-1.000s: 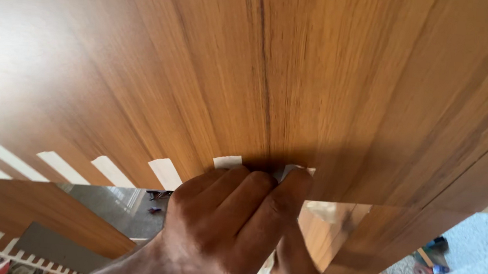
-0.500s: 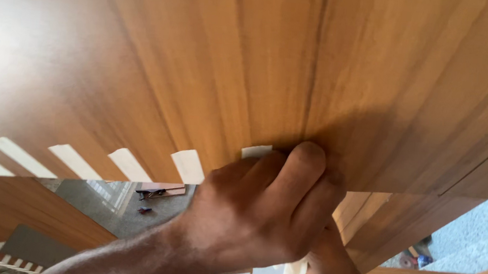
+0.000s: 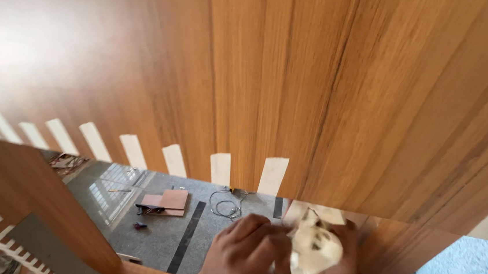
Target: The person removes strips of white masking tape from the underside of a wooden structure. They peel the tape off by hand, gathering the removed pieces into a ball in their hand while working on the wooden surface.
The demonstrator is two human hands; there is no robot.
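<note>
Both hands sit just below the wood panel (image 3: 329, 91) edge: left hand (image 3: 246, 253), knuckles up, fingers curled, pinches the crumpled tape wad (image 3: 313, 250); right hand (image 3: 347, 267) cups it from behind, fingers closed.

We see no packages, signs or screens. The nearest to labels are pale, blank rectangular tape strips (image 3: 273, 176) stuck in a row along the lower edge of the wood-grain panel (image 3: 329, 86), each cream-coloured and slightly slanted, spaced apart from its neighbours.
</note>
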